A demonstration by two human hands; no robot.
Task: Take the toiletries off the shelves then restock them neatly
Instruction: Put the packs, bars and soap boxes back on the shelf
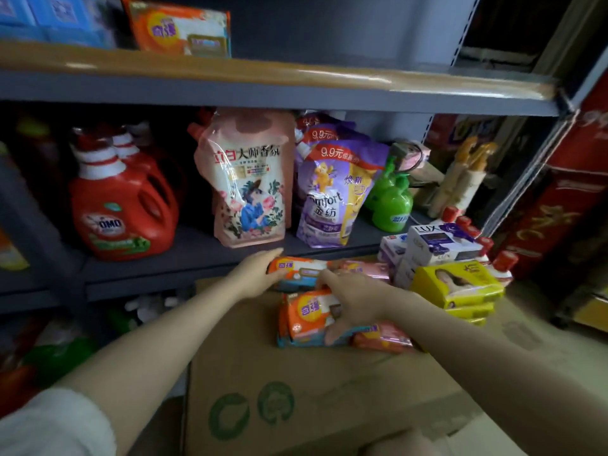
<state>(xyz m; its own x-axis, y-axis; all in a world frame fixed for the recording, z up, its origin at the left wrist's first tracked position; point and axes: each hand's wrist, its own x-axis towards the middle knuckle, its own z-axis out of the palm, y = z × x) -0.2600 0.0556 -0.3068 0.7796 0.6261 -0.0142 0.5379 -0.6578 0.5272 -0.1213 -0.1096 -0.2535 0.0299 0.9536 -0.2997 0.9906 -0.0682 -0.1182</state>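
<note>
Orange-and-white soap packs lie on a cardboard box [296, 383] in front of the shelves. My left hand [260, 274] grips the left end of the far pack [297, 271]. My right hand [353, 299] reaches over the near stack of packs [306, 319], fingers on the far pack and thumb curled down the near stack's front. A matching orange pack [181, 28] stands on the upper shelf [296, 77]. Pink soap packs [383, 339] lie under my right wrist.
On the middle shelf [197, 258] stand red OMO jugs [121, 205], a pink refill pouch [248, 182], purple Comfort pouches [334, 192] and green bottles [393, 205]. White Lux boxes [441, 245] and yellow packs [457, 284] sit on the box's right. Blue packs [56, 18] fill the upper left.
</note>
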